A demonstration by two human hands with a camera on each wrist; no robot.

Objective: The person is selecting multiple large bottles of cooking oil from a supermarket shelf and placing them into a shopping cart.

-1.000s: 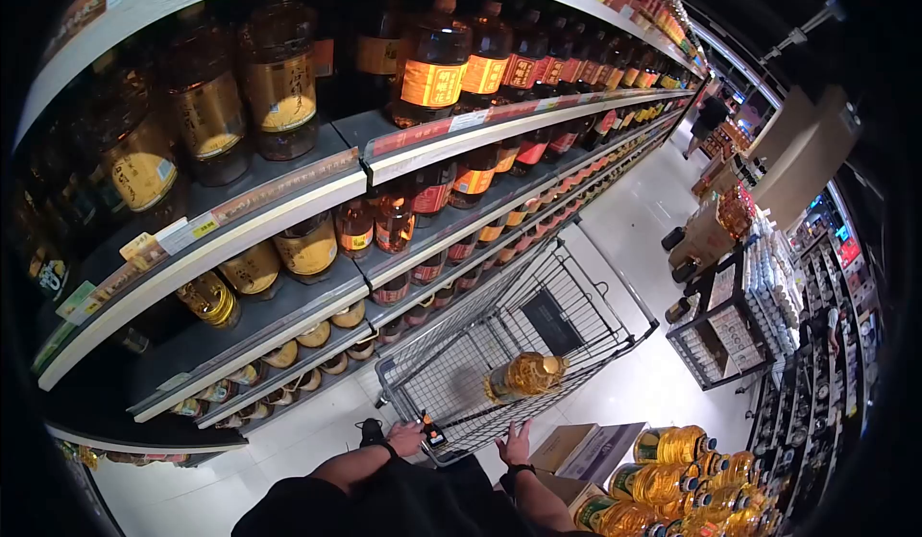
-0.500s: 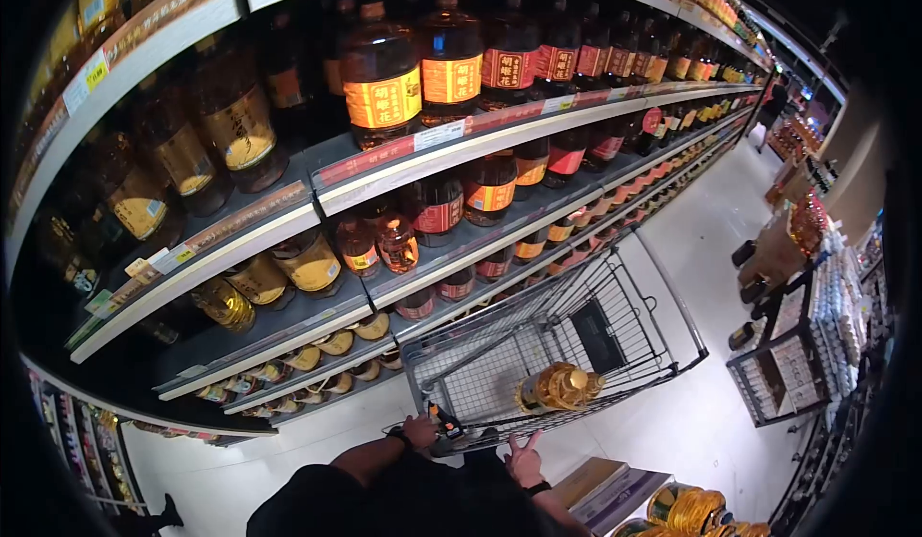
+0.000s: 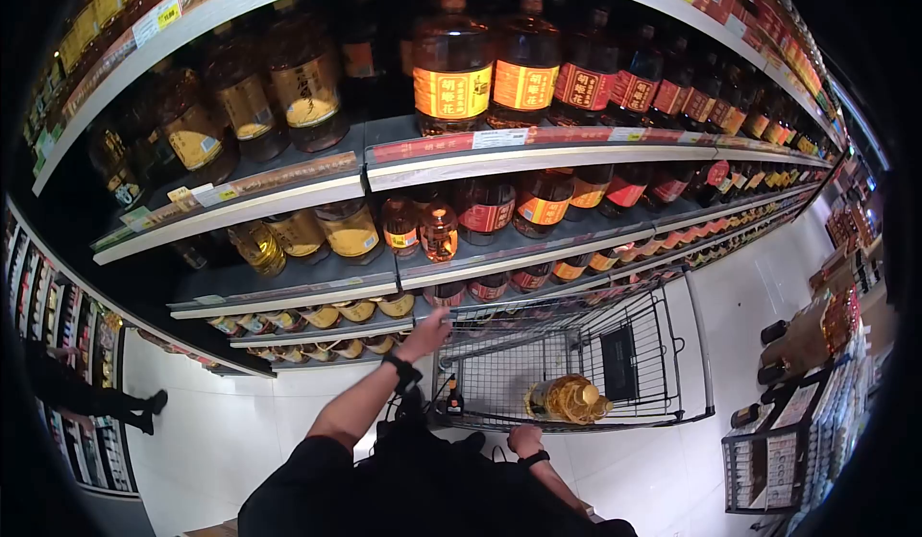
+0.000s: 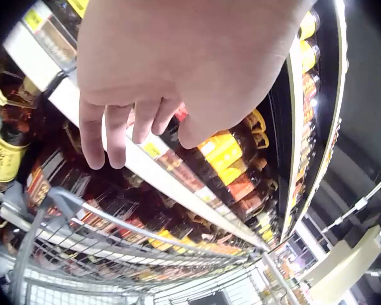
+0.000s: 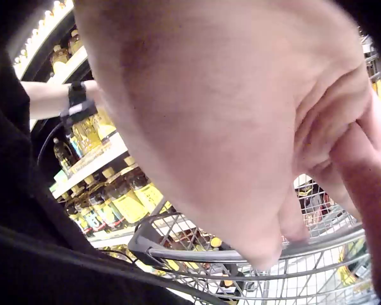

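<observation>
Head view: a left hand (image 3: pixel 437 324) is stretching to the dark bottles (image 3: pixel 447 294) on the shelf (image 3: pixel 327 333) just beyond the cart's (image 3: pixel 701 354) far-left corner.
Its fingers are hanging straight and loose, holding nothing. The right hand (image 3: pixel 523 438) is resting at the cart's near end, fingers curling over the cart handle (image 5: pixel 197 252). An amber oil bottle (image 3: pixel 567 399) is lying on its side inside the cart. High above the cart, big bottles are showing orange labels (image 3: pixel 451 92) that I read as 胡姬花; the price strips (image 3: pixel 499 138) are too small to read. I'd judge a one-handed grab risky: a heavy bottle could slip or knock its neighbours, and the cart could roll away.
</observation>
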